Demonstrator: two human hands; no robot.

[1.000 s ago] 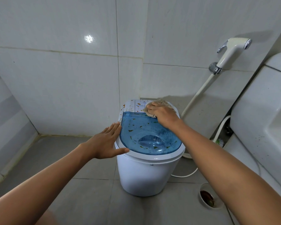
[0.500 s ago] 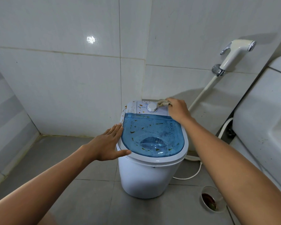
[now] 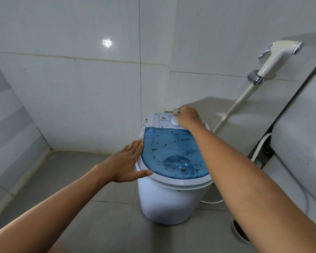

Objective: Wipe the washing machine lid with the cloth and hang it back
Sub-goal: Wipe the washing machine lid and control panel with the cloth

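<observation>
washing machine lid, blue and flecked with debris, sits at frame centre; wiping well likely means long overlapping strokes from the back panel forward. right hand is bunched around the cloth by the dial; left hand, spread flat, braces the lid's left rim.
</observation>
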